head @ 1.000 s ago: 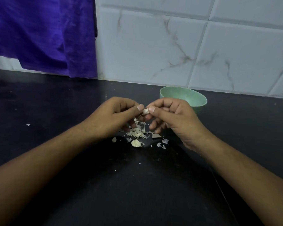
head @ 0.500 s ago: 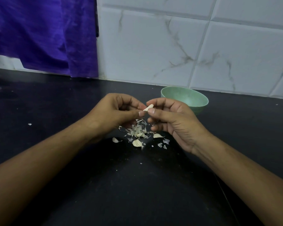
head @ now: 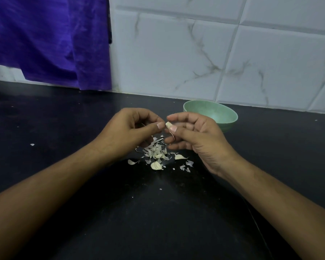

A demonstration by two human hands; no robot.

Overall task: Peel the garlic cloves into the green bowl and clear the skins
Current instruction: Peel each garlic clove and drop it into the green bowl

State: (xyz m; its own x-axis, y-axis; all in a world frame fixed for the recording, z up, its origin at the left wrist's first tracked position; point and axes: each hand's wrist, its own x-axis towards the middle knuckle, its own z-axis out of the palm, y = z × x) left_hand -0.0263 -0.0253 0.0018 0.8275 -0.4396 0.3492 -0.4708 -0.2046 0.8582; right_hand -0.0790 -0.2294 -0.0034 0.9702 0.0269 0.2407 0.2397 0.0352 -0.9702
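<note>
My right hand (head: 193,135) pinches a small pale garlic clove (head: 168,125) between thumb and forefinger, and a thin strip of skin hangs below the thumb. My left hand (head: 131,128) is just left of the clove, its fingers curled and thumb tip against the forefinger, a small gap from the clove. I cannot see anything held in it. Below both hands lies a pile of garlic skins (head: 155,152) on the black counter (head: 158,212). Loose cloves (head: 156,165) lie at its edge. The green bowl (head: 214,112) stands behind my right hand; no cloves show inside it.
A white marble-tiled wall (head: 195,53) runs along the back of the counter. A purple cloth (head: 49,38) hangs at the back left, down to the counter's edge. A small white scrap (head: 32,144) lies on the counter at the left.
My hands have drawn slightly apart. The left thumb has come off the clove, which stays in my right hand's pinch. A strip of skin now hangs under the right thumb.
</note>
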